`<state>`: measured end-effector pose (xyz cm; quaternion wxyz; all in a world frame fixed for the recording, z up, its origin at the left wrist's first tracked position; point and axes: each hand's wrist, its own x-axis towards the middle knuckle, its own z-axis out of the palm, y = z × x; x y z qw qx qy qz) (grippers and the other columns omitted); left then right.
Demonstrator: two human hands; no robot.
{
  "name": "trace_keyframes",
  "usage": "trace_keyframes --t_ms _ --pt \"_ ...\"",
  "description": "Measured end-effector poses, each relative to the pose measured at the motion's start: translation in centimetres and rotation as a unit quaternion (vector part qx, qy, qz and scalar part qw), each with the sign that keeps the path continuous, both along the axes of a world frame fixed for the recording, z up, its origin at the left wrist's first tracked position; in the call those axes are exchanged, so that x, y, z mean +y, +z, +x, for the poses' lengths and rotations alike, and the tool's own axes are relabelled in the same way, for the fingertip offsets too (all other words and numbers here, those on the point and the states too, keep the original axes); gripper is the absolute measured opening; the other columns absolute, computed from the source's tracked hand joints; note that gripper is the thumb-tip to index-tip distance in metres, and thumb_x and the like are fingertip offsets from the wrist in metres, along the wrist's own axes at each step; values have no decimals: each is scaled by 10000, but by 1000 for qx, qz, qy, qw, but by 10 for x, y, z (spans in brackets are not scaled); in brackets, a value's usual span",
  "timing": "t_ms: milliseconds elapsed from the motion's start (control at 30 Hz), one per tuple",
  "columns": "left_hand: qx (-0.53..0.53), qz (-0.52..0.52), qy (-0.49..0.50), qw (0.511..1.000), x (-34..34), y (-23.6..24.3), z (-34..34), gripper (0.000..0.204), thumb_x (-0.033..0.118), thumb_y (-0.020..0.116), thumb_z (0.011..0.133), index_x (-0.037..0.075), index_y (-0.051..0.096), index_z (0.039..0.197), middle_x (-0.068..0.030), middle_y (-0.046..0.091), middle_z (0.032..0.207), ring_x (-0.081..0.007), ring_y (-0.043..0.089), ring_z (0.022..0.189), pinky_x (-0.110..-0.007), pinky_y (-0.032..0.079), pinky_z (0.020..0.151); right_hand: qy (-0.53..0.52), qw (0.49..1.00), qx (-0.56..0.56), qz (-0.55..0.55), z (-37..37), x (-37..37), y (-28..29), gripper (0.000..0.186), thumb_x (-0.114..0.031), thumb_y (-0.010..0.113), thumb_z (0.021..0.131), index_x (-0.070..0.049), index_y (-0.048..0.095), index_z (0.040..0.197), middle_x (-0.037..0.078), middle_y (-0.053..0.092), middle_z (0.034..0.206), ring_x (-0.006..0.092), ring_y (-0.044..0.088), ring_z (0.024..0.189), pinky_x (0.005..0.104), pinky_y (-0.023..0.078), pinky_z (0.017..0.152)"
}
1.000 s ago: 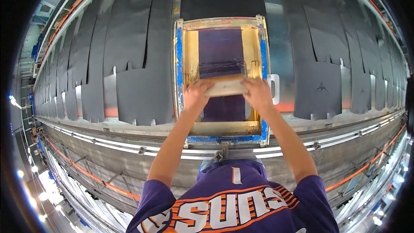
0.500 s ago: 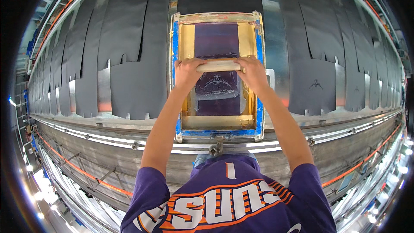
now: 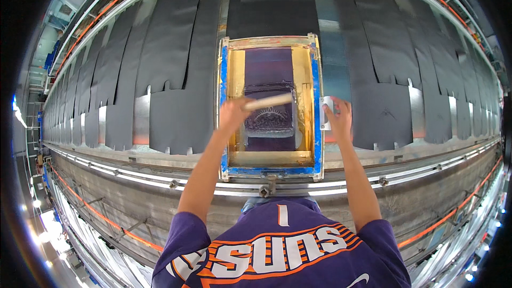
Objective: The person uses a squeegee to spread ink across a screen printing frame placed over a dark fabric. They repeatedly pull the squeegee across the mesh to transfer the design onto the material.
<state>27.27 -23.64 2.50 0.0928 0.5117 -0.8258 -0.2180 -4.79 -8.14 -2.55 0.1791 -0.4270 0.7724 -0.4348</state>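
A screen-printing frame (image 3: pixel 314 64) with blue-taped edges lies on the long work surface, its dark purple mesh (image 3: pixel 266 65) showing a pale arched design in the lower part. My left hand (image 3: pixel 232 115) is closed on one end of a pale wooden squeegee (image 3: pixel 272 100), which slants across the screen with its right end free. My right hand (image 3: pixel 339 118) has curled fingers on a white handle plate (image 3: pixel 325 124) at the frame's right side.
Overlapping dark grey sheets (image 3: pixel 177 118) (image 3: pixel 383 121) lie in rows on metal to both sides, with another black sheet (image 3: pixel 273 10) beyond the frame. Metal rails (image 3: pixel 298 189) run along the near edge, and orange pipes (image 3: pixel 450 203) run lower down.
My right hand has left the squeegee and moved right to the white handle. My left hand still holds the squeegee, whose right end is now tilted upward in the picture.
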Motion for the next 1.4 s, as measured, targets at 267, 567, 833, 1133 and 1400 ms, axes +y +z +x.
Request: trace_keyframes --t_ms 267,567,833,1133,1400 --pt "77 -115 -116 984 10 -18 5 478 84 776 783 227 733 1237 -33 729 1234 -267 698 1107 -359 560 973 -48 996 -70 -20 -5 -37 -41 198 -219 682 960 -96 713 1113 117 634 636 224 610 550 383 473 561" --pt "24 -137 -103 985 148 -12 121 575 65 735 777 243 679 1321 14 630 1420 -232 583 1308 -466 450 1055 -51 995 -9 -82 73 -66 27 175 -199 656 989 -59 712 1078 105 675 722 159 604 617 339 483 596" --pt "-21 -99 -99 990 84 26 305 652 52 719 709 207 641 1338 0 641 1361 -262 575 1268 -489 412 1062 -34 991 -63 -114 265 -128 -1 171 -198 639 1007 -46 689 1065 91 627 712 135 540 600 335 449 582" --pt "-15 -62 -124 990 63 28 380 661 4 656 729 167 624 1369 -32 608 1350 -290 541 1240 -451 444 1012 -51 996 -32 -69 346 -145 1 187 -206 627 1007 -66 683 1115 121 654 739 225 584 596 378 469 604" --pt "6 -100 -134 986 47 18 384 539 11 635 768 174 692 1279 -18 661 1282 -270 585 1201 -439 484 952 -26 994 -73 76 342 -146 3 224 -248 614 1008 -110 689 1167 128 638 741 256 630 705 397 494 673"
